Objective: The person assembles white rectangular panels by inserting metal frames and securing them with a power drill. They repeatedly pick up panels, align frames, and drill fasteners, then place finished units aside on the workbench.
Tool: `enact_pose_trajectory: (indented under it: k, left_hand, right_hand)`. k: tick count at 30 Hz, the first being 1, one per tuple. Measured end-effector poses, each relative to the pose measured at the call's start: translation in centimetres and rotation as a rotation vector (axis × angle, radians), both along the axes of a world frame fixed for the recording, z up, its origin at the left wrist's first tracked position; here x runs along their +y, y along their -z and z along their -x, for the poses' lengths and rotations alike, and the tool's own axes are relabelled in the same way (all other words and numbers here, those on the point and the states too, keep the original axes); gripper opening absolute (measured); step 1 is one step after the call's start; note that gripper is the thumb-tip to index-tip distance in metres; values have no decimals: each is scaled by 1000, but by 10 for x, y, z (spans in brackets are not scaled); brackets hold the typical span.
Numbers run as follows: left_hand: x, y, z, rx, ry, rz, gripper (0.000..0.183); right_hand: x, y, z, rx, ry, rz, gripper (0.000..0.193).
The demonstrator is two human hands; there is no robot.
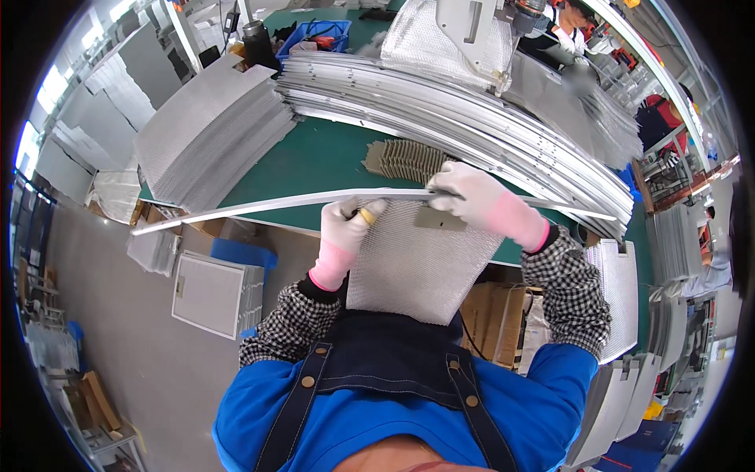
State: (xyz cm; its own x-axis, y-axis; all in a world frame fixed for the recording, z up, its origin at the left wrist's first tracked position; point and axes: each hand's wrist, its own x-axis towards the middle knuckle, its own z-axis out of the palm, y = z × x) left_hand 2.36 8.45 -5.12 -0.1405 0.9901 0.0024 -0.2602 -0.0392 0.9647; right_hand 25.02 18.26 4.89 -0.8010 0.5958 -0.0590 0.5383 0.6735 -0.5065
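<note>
A silver mesh panel (417, 263) hangs in front of me, its far edge against a long thin metal strip (275, 203) that runs crosswise over the green table. My left hand (346, 232), in a white and pink glove with yellow on one finger, is closed on the strip and panel edge. On the right, my gloved right hand (476, 200) grips the strip near the panel's corner, by a small grey-brown plate (439, 220) set at the mesh edge. Just beyond lies a row of similar small plates (409, 160). The fingertips are partly hidden.
Stacked mesh panels (216, 134) stand at the table's left, and long metal strips (440, 106) lie across its back. A blue basket (316, 35) and a dark bottle (257, 43) are behind. Framed panels (208, 295) lean at floor level. A co-worker (562, 35) is at far right.
</note>
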Motion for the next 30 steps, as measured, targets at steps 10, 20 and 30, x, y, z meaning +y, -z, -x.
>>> enact_pose_trajectory:
  k: [10,20,30]
  left_hand:
    - [4,-20,-4,-59,116,49,39]
    - [-2,17,28,-412,174,-13,53]
    - [-4,14,32,-230,126,3,43]
  right_hand:
    - [-12,-1,-7,-55,19,209,33]
    - [-12,-23,-104,-108,300,398,27]
    - [-22,4,-94,-171,230,-62,24]
